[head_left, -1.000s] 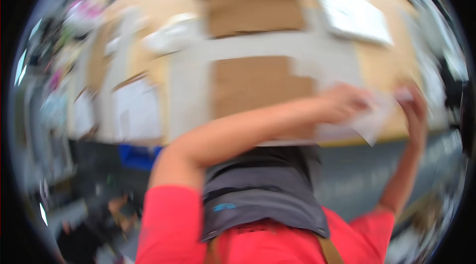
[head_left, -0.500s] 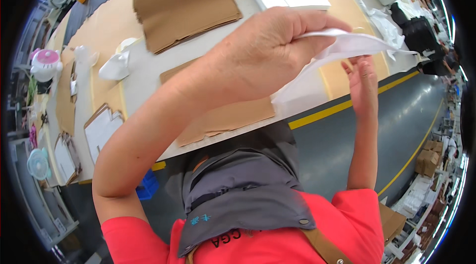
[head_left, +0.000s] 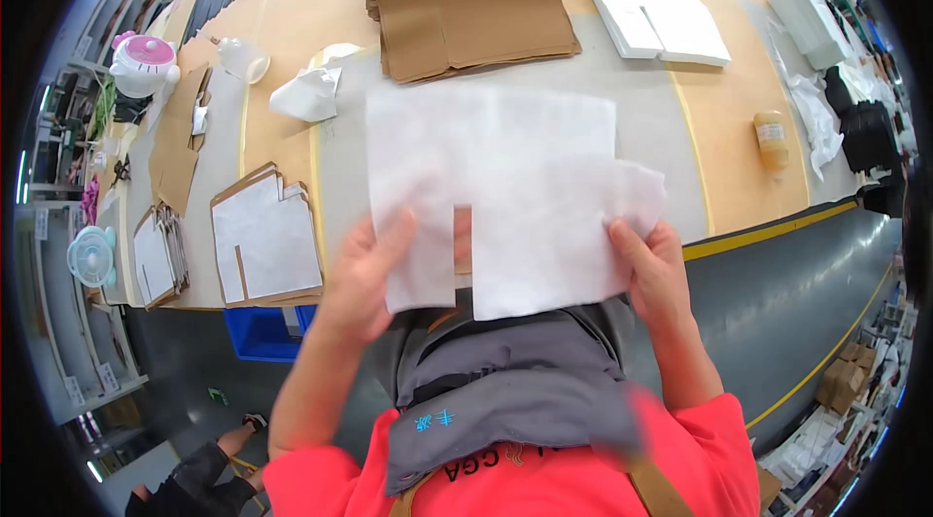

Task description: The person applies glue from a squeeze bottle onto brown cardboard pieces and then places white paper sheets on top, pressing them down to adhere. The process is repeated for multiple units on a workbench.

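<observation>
A thin white sheet (head_left: 544,235), cut with a narrow slot and a stepped edge, spans the space between my hands above the table's near edge. My left hand (head_left: 362,279) pinches its left side, thumb on top and fingers underneath. At the right edge my right hand (head_left: 656,269) grips it in the same way. A bit of brown shows through the slot; the sheet hides most of what lies below. Beyond it rests a stack of brown cut sheets (head_left: 486,17), and to the right of that a stack of white sheets (head_left: 622,17).
White pieces backed with brown (head_left: 267,240) lie at the left. A crumpled white wad (head_left: 306,94) and a clear bottle (head_left: 243,60) are farther back. A yellowish jar (head_left: 772,143) stands at the right. Below the table's left side sits a blue bin (head_left: 262,337).
The white sheet has come down from the upper right and is spread flat in front of me. Both hands have moved apart to its opposite sides.
</observation>
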Motion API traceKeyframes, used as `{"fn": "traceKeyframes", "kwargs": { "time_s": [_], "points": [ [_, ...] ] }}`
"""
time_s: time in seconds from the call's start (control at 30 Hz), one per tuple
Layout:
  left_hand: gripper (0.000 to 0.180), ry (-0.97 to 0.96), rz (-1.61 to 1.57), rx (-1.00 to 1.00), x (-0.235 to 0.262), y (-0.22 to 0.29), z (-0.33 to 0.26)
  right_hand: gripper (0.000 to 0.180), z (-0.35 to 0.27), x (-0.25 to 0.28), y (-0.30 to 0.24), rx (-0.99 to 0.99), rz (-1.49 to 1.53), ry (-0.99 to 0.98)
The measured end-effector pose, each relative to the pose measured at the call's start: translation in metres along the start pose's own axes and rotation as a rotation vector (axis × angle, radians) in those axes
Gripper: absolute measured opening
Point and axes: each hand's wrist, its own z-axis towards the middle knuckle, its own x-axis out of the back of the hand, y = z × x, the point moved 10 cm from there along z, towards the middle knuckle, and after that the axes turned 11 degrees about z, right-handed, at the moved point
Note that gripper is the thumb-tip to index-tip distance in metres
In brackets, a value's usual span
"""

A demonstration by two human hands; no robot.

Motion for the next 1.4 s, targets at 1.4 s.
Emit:
{"fn": "traceKeyframes", "kwargs": {
  "time_s": [1.4],
  "points": [
    [0.058,0.090,-0.020,0.063,0.001,-0.030,0.062,0.041,0.061,0.015,0.006,-0.092,-0.256,0.141]
  ]
}}
